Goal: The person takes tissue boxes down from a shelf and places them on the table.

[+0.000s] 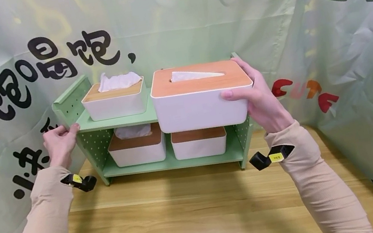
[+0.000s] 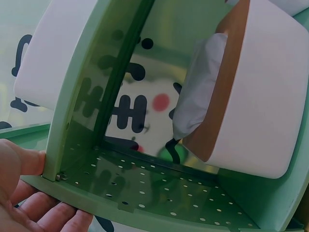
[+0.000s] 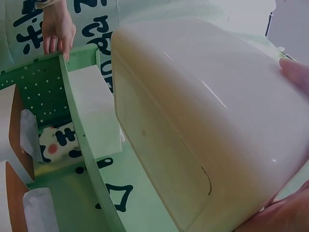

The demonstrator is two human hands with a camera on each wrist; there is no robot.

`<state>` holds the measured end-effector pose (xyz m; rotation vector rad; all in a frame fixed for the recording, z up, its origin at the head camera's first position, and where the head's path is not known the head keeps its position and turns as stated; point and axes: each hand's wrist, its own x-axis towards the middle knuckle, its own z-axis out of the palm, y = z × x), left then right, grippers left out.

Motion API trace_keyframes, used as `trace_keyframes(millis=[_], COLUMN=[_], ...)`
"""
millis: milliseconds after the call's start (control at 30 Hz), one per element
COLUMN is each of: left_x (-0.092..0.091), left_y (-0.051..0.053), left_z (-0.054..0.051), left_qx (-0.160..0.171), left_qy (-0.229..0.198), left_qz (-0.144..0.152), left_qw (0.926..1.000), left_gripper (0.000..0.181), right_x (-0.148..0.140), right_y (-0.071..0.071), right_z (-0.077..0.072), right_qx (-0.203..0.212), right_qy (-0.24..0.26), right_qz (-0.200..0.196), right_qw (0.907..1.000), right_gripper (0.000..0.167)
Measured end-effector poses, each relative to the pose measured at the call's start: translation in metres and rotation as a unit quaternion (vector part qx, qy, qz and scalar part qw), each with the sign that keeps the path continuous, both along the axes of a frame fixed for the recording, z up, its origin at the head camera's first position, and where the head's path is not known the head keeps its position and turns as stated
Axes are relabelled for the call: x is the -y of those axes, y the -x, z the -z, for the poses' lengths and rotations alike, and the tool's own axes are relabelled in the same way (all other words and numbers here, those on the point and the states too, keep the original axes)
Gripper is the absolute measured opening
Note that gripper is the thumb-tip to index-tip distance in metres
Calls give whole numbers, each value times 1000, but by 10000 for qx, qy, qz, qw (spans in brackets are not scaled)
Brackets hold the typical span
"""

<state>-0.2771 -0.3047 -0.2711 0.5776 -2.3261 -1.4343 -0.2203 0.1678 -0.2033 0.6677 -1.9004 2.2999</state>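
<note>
My right hand (image 1: 261,97) holds a large white tissue box (image 1: 200,110) with a wood-coloured lid by its right end, thumb on the front. The box is in front of the right half of a green two-tier shelf (image 1: 120,122), hiding that part of the upper board. Its underside shows in the right wrist view, off the boards. On the left, my left hand (image 1: 61,146) grips the shelf's left side at upper-board height. In the left wrist view its thumb touches the front edge and its fingers (image 2: 50,211) lie along the perforated side panel (image 2: 159,193).
A smaller tissue box (image 1: 117,106) stands on the upper board's left. Two more, a left box (image 1: 139,155) and a right box (image 1: 199,148), sit on the lower board. The shelf stands on a wooden table (image 1: 174,218) against a printed cloth backdrop (image 1: 170,23).
</note>
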Motion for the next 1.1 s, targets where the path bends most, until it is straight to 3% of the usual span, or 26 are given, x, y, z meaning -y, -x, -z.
trace_keyframes(millis=[467,1100], left_x=[-1,0], left_y=[1,0], left_z=[1,2], left_qx=[-106,-189], left_qy=[6,-96], left_qz=[-34,12], left_qw=[9999,9998], left_gripper=[56,57], right_x=[-14,-38], right_y=[-19,-29], right_z=[14,53], right_qx=[150,72], right_qy=[-196,-330], right_qz=[45,-23], right_qw=[9997,9994], right_gripper=[82,84])
